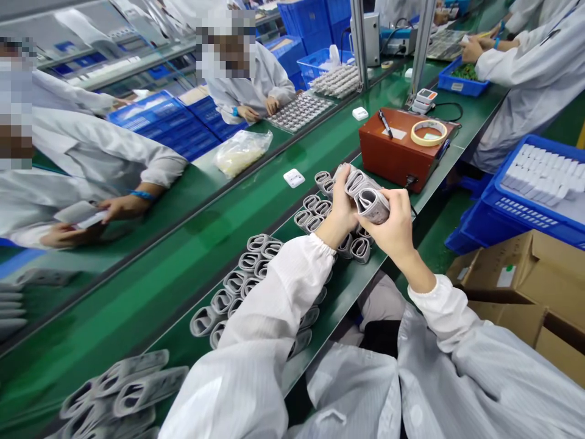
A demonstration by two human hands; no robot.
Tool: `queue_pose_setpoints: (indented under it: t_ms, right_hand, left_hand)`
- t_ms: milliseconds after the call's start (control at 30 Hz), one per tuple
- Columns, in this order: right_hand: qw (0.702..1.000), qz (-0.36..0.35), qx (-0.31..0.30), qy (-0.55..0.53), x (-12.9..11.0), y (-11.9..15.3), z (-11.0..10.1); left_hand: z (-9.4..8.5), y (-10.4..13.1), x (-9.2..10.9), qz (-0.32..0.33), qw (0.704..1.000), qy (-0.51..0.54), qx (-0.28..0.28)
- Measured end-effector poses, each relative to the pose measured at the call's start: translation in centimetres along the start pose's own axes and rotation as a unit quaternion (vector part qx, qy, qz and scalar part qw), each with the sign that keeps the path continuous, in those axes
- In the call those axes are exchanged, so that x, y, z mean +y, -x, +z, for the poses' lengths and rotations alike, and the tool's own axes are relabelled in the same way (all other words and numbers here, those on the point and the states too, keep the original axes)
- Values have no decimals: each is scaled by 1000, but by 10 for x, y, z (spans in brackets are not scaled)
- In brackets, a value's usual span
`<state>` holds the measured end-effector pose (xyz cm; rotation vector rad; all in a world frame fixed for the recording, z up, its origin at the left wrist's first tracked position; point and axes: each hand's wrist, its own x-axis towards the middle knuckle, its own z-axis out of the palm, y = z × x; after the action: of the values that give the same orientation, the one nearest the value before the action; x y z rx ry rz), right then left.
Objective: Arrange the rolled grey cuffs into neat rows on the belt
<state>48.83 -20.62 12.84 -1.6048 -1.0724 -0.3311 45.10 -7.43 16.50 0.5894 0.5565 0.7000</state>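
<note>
My right hand [393, 224] is closed around one end of a rolled grey fabric cuff [375, 206], with its spiral end facing me. Fingers of my left hand [340, 204] wrap the far side of a small group of rolled cuffs [359, 182] touching that one. Where the two hands meet, part of the group is hidden. Below and beside my hands, more rolled cuffs [360, 249] stand in rows on the green bench. A longer block of rolled cuffs [235, 281] lies along my left forearm, partly covered by the sleeve.
Beyond my hands sits a brown box [397, 149] bearing a tape roll [428, 132] and a pen. A white device [294, 177] lies on the green belt [219, 225]. Flatter cuffs [123, 390] are piled lower left. Blue crates [525, 201] and cartons [516, 274] stand right; co-workers sit opposite.
</note>
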Motion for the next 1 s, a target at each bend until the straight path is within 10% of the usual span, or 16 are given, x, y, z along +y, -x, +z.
queue_pose_setpoints:
  t_ms: [500, 1000]
  right_hand:
    - [982, -177, 53, -32, 9, 14, -8]
    - [914, -373, -157, 38, -8, -9, -65]
  left_hand:
    - [2, 34, 15, -18, 996, -41, -76]
    - [-7, 52, 25, -45, 993, -62, -88]
